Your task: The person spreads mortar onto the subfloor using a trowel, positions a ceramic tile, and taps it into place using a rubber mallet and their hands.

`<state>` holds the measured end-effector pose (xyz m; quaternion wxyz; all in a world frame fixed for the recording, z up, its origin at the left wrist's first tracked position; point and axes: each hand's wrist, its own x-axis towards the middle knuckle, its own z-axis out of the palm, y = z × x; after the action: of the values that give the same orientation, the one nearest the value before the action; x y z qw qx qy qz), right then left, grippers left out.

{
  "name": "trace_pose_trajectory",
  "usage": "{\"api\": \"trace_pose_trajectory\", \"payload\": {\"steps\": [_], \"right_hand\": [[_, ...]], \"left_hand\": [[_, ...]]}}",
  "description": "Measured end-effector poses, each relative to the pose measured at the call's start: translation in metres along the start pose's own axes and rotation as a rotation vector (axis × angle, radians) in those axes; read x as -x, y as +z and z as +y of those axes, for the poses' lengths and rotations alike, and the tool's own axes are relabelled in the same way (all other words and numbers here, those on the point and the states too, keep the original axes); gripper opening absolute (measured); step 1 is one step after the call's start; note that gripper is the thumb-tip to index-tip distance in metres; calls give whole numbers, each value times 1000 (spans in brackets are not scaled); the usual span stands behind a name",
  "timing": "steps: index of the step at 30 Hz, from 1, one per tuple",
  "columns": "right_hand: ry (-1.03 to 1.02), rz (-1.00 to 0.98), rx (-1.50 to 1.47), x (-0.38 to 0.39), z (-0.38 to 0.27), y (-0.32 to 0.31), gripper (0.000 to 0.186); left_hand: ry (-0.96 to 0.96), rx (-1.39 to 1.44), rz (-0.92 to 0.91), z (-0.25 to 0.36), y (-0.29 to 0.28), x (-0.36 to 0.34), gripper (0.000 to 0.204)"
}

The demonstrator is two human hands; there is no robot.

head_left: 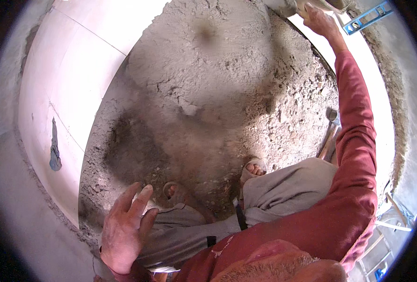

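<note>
At one o'clock, we couldn't identify the cropped grey object point(283, 5) at the right hand point(317, 21); at three, grey trousers point(291, 183) hid the end of the hammer point(330, 137).

Left hand point(124, 230) held off the ground, fingers point(141, 199) apart, beside grey trousers point(178, 235). Right arm stretched toward top rim; right hand point(320, 22) at a grey object point(281, 6), grip unclear. Blue spirit level point(367, 18) near it. Rough mortar point(208, 61) between pale slabs point(81, 61); hammer point(331, 134) near right knee.
</note>
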<state>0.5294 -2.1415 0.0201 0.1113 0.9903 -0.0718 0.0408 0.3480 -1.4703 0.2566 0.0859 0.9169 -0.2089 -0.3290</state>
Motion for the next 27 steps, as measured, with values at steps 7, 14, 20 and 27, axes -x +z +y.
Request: {"api": "trace_pose_trajectory", "payload": {"steps": [7,14,20,27], "right_hand": [[-146,950,691,-15,-35,37,20],[149,-169,-579,-3,-77,-48,40],[-4,-503,-706,44,-67,-12,52],[-58,-793,-607,116,-92,-67,80]], "left_hand": [[-76,41,-16,-1,9,7,46],[-122,69,-8,11,7,5,45],[-2,23,32,9,11,5,47],[8,-36,17,18,13,4,45]]}}
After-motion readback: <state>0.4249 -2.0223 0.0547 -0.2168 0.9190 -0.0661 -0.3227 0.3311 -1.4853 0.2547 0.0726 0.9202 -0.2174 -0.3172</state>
